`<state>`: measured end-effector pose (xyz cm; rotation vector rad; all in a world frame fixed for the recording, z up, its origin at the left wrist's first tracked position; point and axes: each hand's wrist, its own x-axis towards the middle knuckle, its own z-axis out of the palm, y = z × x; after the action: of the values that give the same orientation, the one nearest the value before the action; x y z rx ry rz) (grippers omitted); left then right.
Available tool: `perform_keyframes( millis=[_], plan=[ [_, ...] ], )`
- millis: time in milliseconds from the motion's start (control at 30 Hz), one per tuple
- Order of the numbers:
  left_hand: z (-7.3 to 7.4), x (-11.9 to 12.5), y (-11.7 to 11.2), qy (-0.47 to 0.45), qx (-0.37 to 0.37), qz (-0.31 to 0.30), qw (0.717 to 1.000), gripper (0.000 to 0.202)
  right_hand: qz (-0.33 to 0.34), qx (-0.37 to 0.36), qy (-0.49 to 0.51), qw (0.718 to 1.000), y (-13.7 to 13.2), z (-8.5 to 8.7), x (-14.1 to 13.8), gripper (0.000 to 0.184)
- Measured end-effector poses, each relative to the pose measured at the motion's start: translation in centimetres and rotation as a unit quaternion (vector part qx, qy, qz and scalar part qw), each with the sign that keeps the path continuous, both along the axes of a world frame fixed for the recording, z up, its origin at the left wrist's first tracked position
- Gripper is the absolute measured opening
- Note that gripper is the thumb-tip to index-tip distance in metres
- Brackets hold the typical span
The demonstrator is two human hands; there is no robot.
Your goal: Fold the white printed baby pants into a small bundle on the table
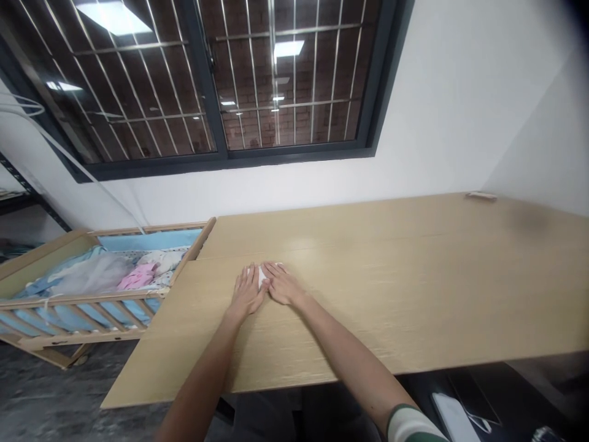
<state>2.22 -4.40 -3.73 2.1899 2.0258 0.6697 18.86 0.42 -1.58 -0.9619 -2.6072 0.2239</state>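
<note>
A small white item, probably a folded cloth though little of it shows, is pressed flat under both palms near the table's left end, midway between its near and far edges; the left hand and right hand lie side by side with fingers spread flat, nothing pinched. A flattening or smoothing step appears to be in hand, and any next move would seem to call for an edge to be lifted. Beside the table's left end, a wooden crib is filled with blue bedding and a pink garment.
</note>
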Motion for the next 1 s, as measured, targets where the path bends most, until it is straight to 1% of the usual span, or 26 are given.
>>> perform_keyframes(
  millis=[200,267,333,400,467,533,567,633,700,767,867,933,1000],
  plan=[
    [-0.1,-0.2,-0.1,0.011,-0.002,0.015,1.0,0.078,-0.047,-0.063,0.004,0.997,0.2,0.4,1.9,0.067],
    [0.2,-0.3,-0.2,0.016,0.003,0.011,1.0,0.078,-0.063,-0.074,0.01,0.995,0.3,0.6,2.4,0.069],
    [0.9,-0.7,-0.2,0.023,0.021,-0.002,1.0,0.078,-0.067,-0.054,0.033,0.996,0.4,1.0,2.9,0.067],
    [1.9,-1.3,-0.2,0.021,0.052,-0.027,0.998,0.075,-0.052,-0.014,0.072,0.996,0.4,1.7,3.4,0.059],
    [2.8,-2.0,-0.3,0.013,0.073,-0.053,0.996,0.066,-0.027,0.014,0.109,0.994,0.3,2.3,3.7,0.051],
    [3.3,-2.5,-0.5,0.006,0.065,-0.068,0.996,0.061,0.0,0.011,0.117,0.993,0.3,2.7,4.0,0.047],
    [3.4,-2.6,-0.6,0.005,0.055,-0.071,0.996,0.062,0.013,0.0,0.108,0.994,0.3,2.8,4.2,0.05],
    [3.2,-2.6,-0.8,0.004,0.037,-0.074,0.997,0.07,0.034,-0.028,0.078,0.996,0.5,2.5,4.4,0.062],
    [2.8,-2.3,-0.9,0.0,0.026,-0.068,0.997,0.074,0.04,-0.053,0.06,0.996,0.9,1.8,4.5,0.072],
    [2.6,-2.0,-0.7,-0.009,0.024,-0.057,0.998,0.067,0.037,-0.068,0.073,0.994,1.4,1.1,4.4,0.074],
    [2.8,-1.8,-0.4,-0.031,0.032,-0.05,0.998,0.044,0.022,-0.07,0.128,0.989,2.1,0.1,4.1,0.067],
    [3.2,-1.7,-0.3,-0.052,0.045,-0.049,0.996,0.036,0.003,-0.071,0.164,0.984,2.5,-0.2,3.8,0.06],
    [3.7,-1.7,-0.2,-0.081,0.061,-0.042,0.994,0.03,-0.019,-0.098,0.213,0.972,2.7,-0.1,3.5,0.051]
  ],
)
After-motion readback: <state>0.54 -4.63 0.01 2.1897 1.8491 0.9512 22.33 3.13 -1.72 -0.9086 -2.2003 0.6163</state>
